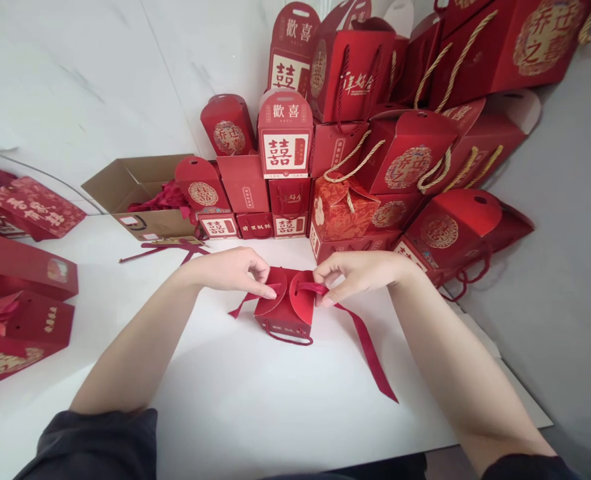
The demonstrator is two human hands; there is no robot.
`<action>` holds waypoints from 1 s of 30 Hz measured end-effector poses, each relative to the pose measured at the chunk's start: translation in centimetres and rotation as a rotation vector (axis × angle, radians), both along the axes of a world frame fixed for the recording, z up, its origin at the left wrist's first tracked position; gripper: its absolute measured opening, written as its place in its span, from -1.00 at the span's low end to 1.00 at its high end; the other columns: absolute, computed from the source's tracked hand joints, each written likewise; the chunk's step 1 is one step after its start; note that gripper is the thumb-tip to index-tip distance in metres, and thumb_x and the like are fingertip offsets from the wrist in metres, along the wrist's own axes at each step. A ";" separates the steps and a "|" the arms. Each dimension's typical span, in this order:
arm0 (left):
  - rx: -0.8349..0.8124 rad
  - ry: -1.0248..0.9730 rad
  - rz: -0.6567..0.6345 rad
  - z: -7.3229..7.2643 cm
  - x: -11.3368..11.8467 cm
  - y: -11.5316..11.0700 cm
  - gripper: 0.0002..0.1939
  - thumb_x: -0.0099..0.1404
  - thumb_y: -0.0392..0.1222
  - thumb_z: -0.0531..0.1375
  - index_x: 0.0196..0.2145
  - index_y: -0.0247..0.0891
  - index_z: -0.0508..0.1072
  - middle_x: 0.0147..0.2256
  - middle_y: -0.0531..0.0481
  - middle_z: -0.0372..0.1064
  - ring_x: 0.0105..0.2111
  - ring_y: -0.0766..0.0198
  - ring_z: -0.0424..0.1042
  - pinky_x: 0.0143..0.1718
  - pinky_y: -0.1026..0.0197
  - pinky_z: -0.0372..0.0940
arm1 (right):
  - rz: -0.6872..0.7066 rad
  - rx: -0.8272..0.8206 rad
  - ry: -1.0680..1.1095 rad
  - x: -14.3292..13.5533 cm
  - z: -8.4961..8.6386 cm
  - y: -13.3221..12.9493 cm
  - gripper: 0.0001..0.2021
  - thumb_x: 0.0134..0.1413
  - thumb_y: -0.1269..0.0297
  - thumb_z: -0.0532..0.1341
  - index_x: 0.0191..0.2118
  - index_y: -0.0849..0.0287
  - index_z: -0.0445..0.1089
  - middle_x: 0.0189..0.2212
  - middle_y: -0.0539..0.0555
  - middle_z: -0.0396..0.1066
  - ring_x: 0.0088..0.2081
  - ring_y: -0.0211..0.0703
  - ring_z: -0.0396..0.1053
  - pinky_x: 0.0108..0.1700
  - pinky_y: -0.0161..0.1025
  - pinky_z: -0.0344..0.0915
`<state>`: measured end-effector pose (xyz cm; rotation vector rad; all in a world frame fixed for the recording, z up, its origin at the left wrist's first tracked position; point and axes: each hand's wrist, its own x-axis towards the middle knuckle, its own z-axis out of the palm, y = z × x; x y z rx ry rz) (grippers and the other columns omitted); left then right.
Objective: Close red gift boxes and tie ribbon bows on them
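A small red gift box (284, 323) with rounded top flaps stands on the white table in front of me. A thin dark-red cord handle (289, 340) hangs at its near side. Dark-red ribbon (370, 350) passes through holes in the flaps, its long tail lying to the right and a short end showing at the left. My left hand (242, 270) is closed in a pinch on the ribbon at the left flap. On the other side, my right hand (358, 275) pinches the ribbon just outside the right flap's hole.
Stacked red gift boxes (285, 143) with rope handles line the wall at the back and right. An open cardboard box (150, 170) with red ribbon inside sits behind my left arm. More red boxes (30, 327) lie at the left on the white table (255, 413).
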<state>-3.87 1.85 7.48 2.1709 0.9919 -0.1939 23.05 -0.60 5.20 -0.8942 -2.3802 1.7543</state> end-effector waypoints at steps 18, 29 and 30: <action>-0.154 -0.150 -0.039 3.3 -4.6 1.7 -0.74 0.08 0.02 0.32 -0.60 -0.19 0.57 -0.39 -0.09 0.43 -0.42 0.25 0.37 -0.39 0.25 0.30 | -0.334 0.242 -0.048 2.5 3.9 -2.3 -0.66 0.12 -0.01 0.21 -0.46 0.16 0.40 -0.60 -0.05 0.29 -0.57 -0.34 0.17 -0.54 -0.33 0.07; -0.307 -0.653 0.035 0.9 -1.1 0.3 -0.71 0.07 0.10 0.32 -0.53 -0.18 0.63 -0.40 -0.18 0.58 -0.20 -0.01 0.52 0.13 -0.12 0.23 | -0.927 0.370 0.436 1.3 4.0 -3.2 -0.68 -0.05 0.01 0.37 -0.40 0.13 0.33 -0.53 -0.02 0.33 -0.56 -0.29 0.23 -0.55 -0.30 0.13; -0.323 -0.682 0.058 0.9 -0.9 0.0 -0.71 0.06 0.10 0.33 -0.47 -0.19 0.65 -0.37 -0.18 0.58 -0.22 -0.01 0.52 0.09 -0.11 0.27 | -0.955 0.386 0.501 1.1 3.9 -3.1 -0.69 -0.07 0.04 0.39 -0.40 0.13 0.33 -0.51 -0.02 0.34 -0.53 -0.29 0.24 -0.52 -0.30 0.16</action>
